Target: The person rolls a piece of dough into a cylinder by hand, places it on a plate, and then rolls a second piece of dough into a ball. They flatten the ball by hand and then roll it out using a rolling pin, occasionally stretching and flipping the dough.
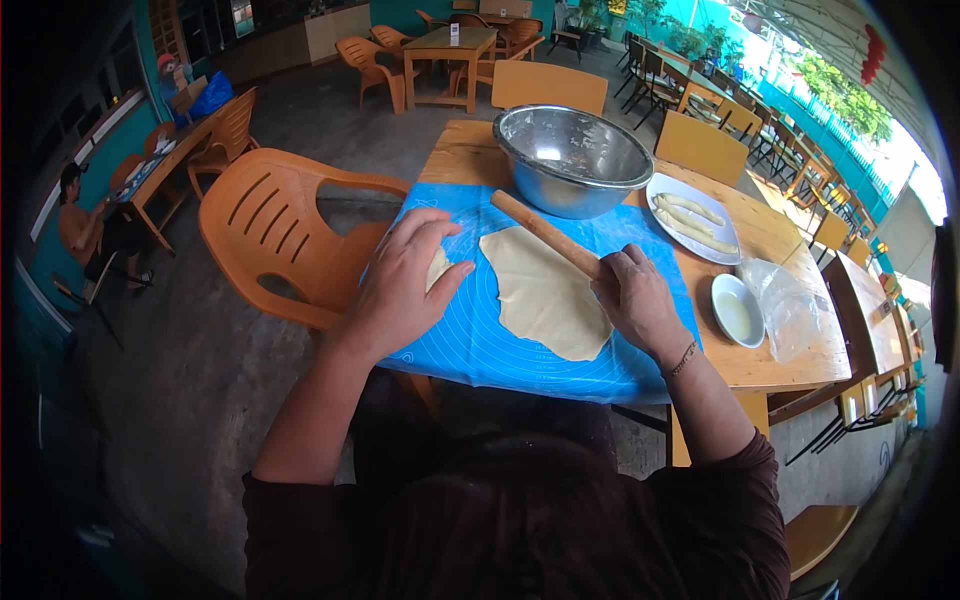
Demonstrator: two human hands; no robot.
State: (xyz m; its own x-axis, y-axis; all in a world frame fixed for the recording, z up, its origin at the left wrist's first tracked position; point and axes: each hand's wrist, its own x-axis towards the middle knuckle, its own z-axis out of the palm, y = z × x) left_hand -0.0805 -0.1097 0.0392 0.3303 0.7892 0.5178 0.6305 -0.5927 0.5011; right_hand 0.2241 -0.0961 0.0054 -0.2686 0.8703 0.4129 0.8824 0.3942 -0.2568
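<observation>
A flattened sheet of dough (545, 300) with an uneven outline lies on the blue silicone mat (440, 345). My right hand (640, 300) is closed around the near end of a wooden rolling pin (545, 232), which slants across the sheet's upper right. To the left of the sheet, my left hand (405, 275) curves over a pale piece of dough (437, 265), partly showing between thumb and fingers; the rest is hidden beneath the hand.
Behind the mat stands a big metal bowl (575, 160). A white plate (722, 243) with dough strips (690, 215), a small dish (738, 310) and a clear plastic bag (790, 305) occupy the table's right. An orange chair (270, 215) stands left; a person (80, 225) sits farther off.
</observation>
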